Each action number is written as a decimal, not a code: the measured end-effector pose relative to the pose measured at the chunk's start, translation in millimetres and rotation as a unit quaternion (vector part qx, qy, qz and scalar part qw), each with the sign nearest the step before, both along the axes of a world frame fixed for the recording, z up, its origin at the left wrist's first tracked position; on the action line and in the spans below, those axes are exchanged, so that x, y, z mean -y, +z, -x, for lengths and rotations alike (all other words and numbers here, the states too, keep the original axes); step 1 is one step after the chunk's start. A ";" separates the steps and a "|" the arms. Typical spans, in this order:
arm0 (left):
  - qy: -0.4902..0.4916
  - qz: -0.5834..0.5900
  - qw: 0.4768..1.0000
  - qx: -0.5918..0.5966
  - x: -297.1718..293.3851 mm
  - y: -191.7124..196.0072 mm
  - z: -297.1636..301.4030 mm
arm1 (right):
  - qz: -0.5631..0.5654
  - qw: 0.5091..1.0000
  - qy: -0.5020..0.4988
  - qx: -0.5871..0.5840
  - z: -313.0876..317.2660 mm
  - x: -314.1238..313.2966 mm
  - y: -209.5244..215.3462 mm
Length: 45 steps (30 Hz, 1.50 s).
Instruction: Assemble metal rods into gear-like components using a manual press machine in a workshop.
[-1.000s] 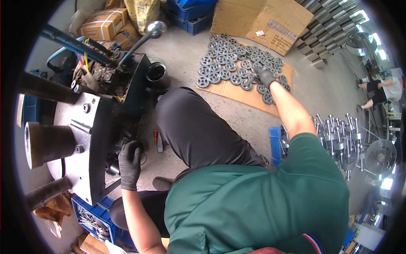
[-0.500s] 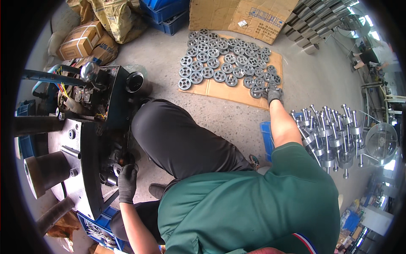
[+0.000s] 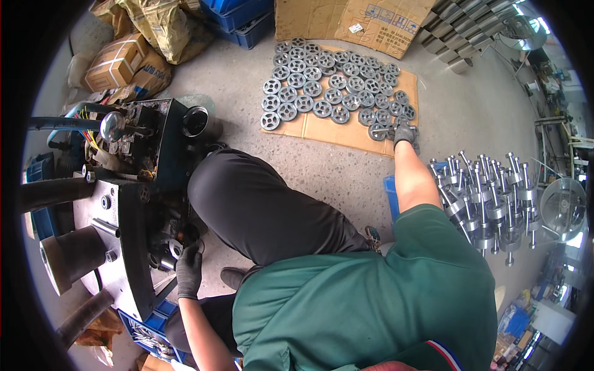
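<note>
Out to the far right, my right hand point(image 3: 405, 134), in a dark grey glove, is closed at the near right corner of a cardboard sheet point(image 3: 346, 137). A short metal shaft point(image 3: 383, 130) sticks out from its fingers over a spoked metal wheel point(image 3: 374, 132). Many such grey wheels point(image 3: 303, 103) lie on the sheet. On the left, my gloved left hand point(image 3: 189, 271) is at the machine point(image 3: 124, 247), fingers curled beside a silver ring-shaped part point(image 3: 176, 249). What its fingers hold is hidden.
Metal shafts with thick collars point(image 3: 489, 198) stand close together at the right, by a blue crate point(image 3: 391, 195). Another blue crate point(image 3: 158, 318) with metal parts is below the machine. A cardboard box point(image 3: 383, 25), stacked metal cylinders point(image 3: 455, 31) and sacks point(image 3: 164, 25) lie at the back.
The view has shifted slightly. My right hand stays at the sheet's corner with the shaft, turned a little. My left hand remains beside the machine's ring-shaped part.
</note>
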<state>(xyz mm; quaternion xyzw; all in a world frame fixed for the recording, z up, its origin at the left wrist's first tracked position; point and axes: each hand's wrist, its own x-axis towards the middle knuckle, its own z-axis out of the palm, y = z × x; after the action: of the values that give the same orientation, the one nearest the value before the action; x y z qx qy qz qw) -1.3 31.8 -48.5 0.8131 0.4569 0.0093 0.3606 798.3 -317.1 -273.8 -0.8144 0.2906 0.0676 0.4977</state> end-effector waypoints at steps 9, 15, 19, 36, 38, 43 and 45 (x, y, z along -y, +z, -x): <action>0.011 -0.019 0.999 -0.050 0.0 6.1 18.0 | 0.208 0.930 0.277 0.122 30.7 -27.9 -23.7; -0.030 0.013 0.997 0.066 -1.2 -25.8 -20.3 | 0.255 0.885 0.382 -0.080 -60.3 65.2 23.8; 0.013 -0.028 0.997 -0.067 4.9 21.5 40.3 | 0.303 0.819 0.464 -0.146 67.7 -80.4 7.9; -0.029 -0.023 0.999 -0.022 -5.8 -6.7 -1.8 | 0.088 0.977 0.192 0.017 53.1 -39.8 -5.6; -0.028 -0.024 0.999 -0.037 -6.5 -3.2 2.0 | 0.252 0.906 0.327 0.092 77.5 -52.2 3.1; -0.037 -0.005 0.999 -0.031 -8.9 -10.1 -9.5 | 0.246 0.944 0.215 0.051 77.8 -49.4 15.9; -0.030 0.005 0.999 -0.028 -8.8 -11.9 -11.2 | 0.218 0.947 0.227 0.067 80.5 -45.2 23.3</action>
<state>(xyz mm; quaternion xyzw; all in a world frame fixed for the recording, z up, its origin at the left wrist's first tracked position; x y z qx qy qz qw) 9.9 40.6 -60.4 0.8242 0.4426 -0.0264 0.3523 717.7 -271.9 -250.5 -0.9500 0.0723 0.0593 0.2980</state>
